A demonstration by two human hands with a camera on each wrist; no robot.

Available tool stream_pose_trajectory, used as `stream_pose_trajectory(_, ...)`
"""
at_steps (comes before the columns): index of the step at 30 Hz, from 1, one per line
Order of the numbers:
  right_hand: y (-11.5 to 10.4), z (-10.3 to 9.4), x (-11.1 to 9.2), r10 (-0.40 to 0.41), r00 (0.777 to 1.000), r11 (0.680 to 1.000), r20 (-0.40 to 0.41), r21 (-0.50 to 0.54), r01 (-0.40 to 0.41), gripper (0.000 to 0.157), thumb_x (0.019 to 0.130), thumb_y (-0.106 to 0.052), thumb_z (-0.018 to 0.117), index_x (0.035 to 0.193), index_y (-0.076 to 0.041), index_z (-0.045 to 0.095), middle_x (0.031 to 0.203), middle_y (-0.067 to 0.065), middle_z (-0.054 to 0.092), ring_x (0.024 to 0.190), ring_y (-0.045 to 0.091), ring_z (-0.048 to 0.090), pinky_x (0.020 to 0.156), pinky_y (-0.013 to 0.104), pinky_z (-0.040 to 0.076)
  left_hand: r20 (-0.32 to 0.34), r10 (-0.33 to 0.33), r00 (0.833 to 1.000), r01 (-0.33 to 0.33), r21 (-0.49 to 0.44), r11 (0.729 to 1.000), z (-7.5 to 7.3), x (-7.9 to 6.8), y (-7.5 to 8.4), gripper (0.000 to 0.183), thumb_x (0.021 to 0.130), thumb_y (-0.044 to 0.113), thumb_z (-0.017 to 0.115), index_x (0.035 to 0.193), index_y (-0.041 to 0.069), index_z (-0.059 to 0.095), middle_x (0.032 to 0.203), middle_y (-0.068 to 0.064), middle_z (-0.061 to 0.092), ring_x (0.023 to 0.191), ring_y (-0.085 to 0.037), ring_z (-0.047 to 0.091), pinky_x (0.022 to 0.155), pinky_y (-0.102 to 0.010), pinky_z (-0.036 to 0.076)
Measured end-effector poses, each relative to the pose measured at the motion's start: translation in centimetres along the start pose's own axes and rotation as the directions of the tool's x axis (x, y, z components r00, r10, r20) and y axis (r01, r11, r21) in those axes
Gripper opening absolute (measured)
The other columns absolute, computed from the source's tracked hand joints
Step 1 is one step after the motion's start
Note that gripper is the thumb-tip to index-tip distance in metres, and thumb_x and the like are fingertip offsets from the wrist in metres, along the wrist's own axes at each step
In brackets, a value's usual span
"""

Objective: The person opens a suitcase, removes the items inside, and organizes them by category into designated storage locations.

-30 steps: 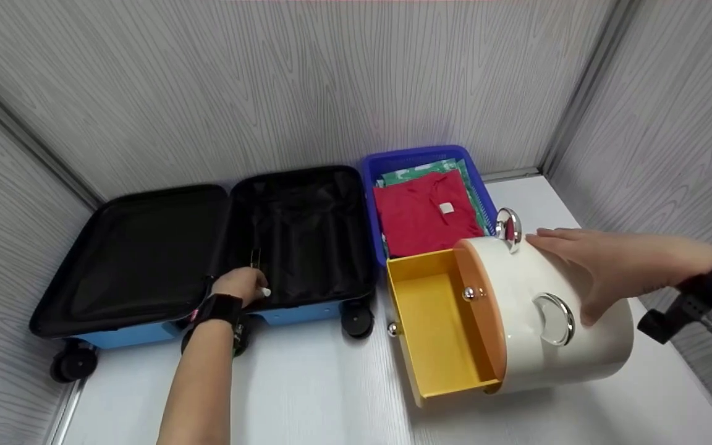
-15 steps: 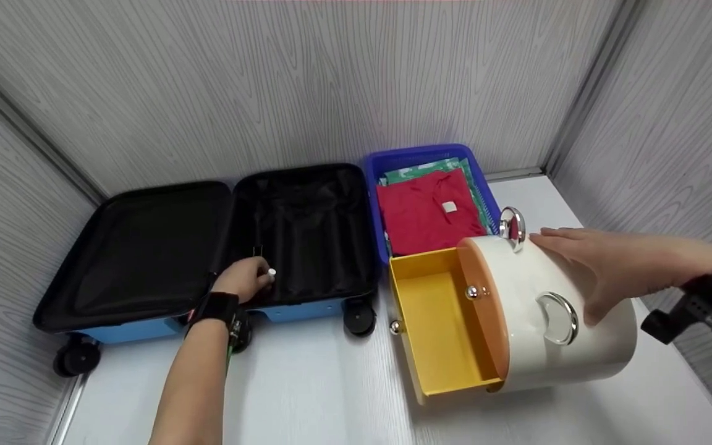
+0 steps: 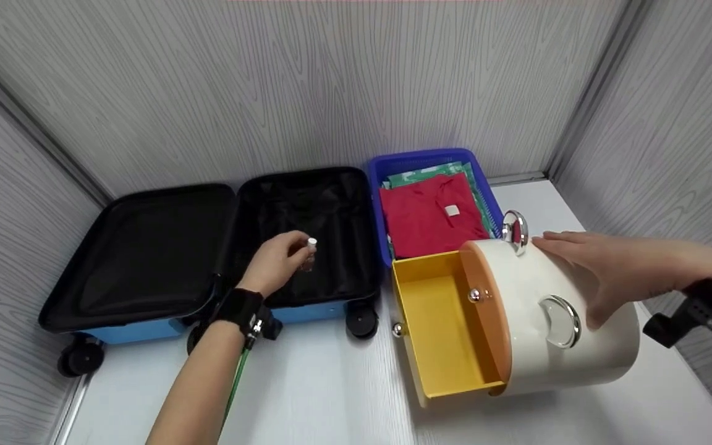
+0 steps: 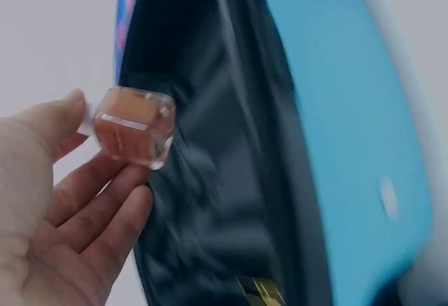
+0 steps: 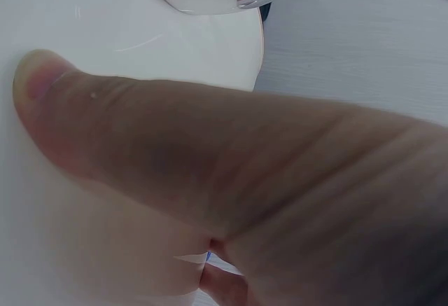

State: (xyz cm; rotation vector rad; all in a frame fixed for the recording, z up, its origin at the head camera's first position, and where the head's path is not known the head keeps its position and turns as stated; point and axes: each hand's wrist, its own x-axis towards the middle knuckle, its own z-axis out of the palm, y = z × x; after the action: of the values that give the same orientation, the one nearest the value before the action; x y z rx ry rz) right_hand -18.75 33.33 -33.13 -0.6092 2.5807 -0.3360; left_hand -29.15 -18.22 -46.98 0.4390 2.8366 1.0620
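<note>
My left hand (image 3: pixel 274 262) pinches a small clear glass bottle (image 4: pixel 133 127) by its white cap (image 3: pixel 312 241), between thumb and fingers. The bottle looks like a perfume bottle, with pinkish-amber liquid inside. It hangs over the right half of an open blue suitcase (image 3: pixel 316 313) with black lining. On the right, my right hand (image 3: pixel 606 266) rests spread on a white domed storage box (image 3: pixel 535 364); its thumb (image 5: pixel 140 117) lies along the shiny surface in the right wrist view. The box's yellow drawer (image 3: pixel 442 334) is pulled out toward the left.
Behind the drawer stands a blue basket (image 3: pixel 376 216) with a folded red garment (image 3: pixel 424 216) on top of green ones. The other suitcase half (image 3: pixel 152 247) lies to the left. A gold-coloured piece (image 4: pixel 264 292) shows inside the suitcase. Grey wood-grain walls (image 3: pixel 306 80) surround the surface.
My left hand has lifted the bottle from the suitcase's near-left inner part and carried it up and to the right. My right hand has stayed on the white box.
</note>
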Motion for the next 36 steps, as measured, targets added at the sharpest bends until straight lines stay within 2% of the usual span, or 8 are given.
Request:
stream_pose_trajectory(6,0.1,0.2,-0.1,0.031,1.0,1.0,0.004,0.003,-0.031,0.129,0.055,-0.027,0.095,0.163,-0.01,0.026,0.164,0.022,0.027,0.148,0.048,0.025,0.11,0.073,0.026,-0.064,0.223,0.973,-0.218,0.082,0.973,2.8,0.8,6.2,0.03,0.104,0.037,0.061,0.126,0.018,0.071,0.109,0.003,0.064,0.095,-0.009,0.062,0.09,-0.033,0.052)
stream_pose_trajectory(11,0.0,0.3,0.0,0.025,1.0,1.0,-0.002,0.004,-0.025,0.129,0.054,-0.027,0.096,0.162,-0.01,0.027,0.163,0.023,0.027,0.147,0.048,0.026,0.109,0.074,0.027,-0.069,0.437,0.897,-0.43,0.102,0.897,4.9,0.1,11.3,0.024,0.101,0.035,0.066,0.116,0.019,0.075,0.108,0.005,0.066,0.096,-0.007,0.061,0.09,-0.025,0.052)
stream_pose_trajectory(16,-0.2,0.4,0.0,0.025,1.0,1.0,-0.002,0.012,-0.025,0.128,0.055,-0.025,0.096,0.162,-0.01,0.027,0.164,0.023,0.027,0.147,0.049,0.026,0.109,0.074,0.027,0.064,0.581,0.812,-0.583,0.149,0.799,7.2,-1.5,15.2,0.022,0.099,0.033,0.07,0.113,0.017,0.077,0.1,0.006,0.067,0.091,-0.009,0.061,0.084,-0.018,0.051)
stream_pose_trajectory(20,-0.3,0.3,-0.1,0.024,1.0,1.0,-0.005,0.004,-0.024,0.128,0.055,-0.025,0.095,0.162,-0.01,0.028,0.163,0.023,0.028,0.147,0.048,0.026,0.109,0.074,0.027,0.228,0.595,0.771,-0.637,0.279,0.718,9.4,-2.4,17.1,0.022,0.098,0.037,0.069,0.108,0.02,0.079,0.093,0.006,0.068,0.085,-0.009,0.061,0.077,-0.017,0.051)
stream_pose_trajectory(24,-0.4,0.3,-0.2,0.004,1.0,1.0,-0.011,-0.005,-0.004,0.127,0.055,-0.026,0.095,0.162,-0.01,0.029,0.163,0.022,0.029,0.147,0.048,0.026,0.11,0.072,0.027,0.364,0.541,0.758,-0.652,0.424,0.629,11.5,-2.8,18.4,0.016,0.097,0.038,0.072,0.094,0.023,0.079,0.083,0.005,0.067,0.075,-0.012,0.061,0.064,-0.024,0.051)
stream_pose_trajectory(29,-0.3,0.3,-0.3,-0.005,1.0,1.0,-0.01,0.013,0.005,0.125,0.055,-0.026,0.094,0.162,-0.012,0.031,0.163,0.022,0.03,0.147,0.048,0.026,0.11,0.072,0.028,0.427,0.499,0.754,-0.655,0.54,0.529,13.4,-2.7,19.3,0.013,0.094,0.032,0.074,0.086,0.023,0.076,0.079,0.005,0.07,0.067,-0.014,0.063,0.056,-0.03,0.051)
stream_pose_trajectory(32,-0.2,0.3,-0.3,-0.013,1.0,1.0,-0.009,0.022,0.013,0.126,0.055,-0.026,0.094,0.162,-0.011,0.03,0.163,0.023,0.029,0.147,0.049,0.026,0.111,0.072,0.027,0.441,0.459,0.771,-0.636,0.566,0.524,14.0,-2.3,19.6,0.014,0.095,0.034,0.073,0.088,0.022,0.077,0.08,0.005,0.071,0.066,-0.015,0.063,0.055,-0.031,0.052)
stream_pose_trajectory(36,0.0,0.2,-0.2,-0.033,0.999,0.999,-0.009,0.013,0.033,0.125,0.056,-0.026,0.094,0.161,-0.007,0.03,0.162,0.025,0.029,0.147,0.05,0.026,0.112,0.071,0.025,0.453,0.404,0.795,-0.607,0.573,0.551,14.3,-1.9,19.8,0.015,0.094,0.034,0.073,0.086,0.021,0.075,0.08,0.005,0.071,0.064,-0.015,0.061,0.053,-0.033,0.051)
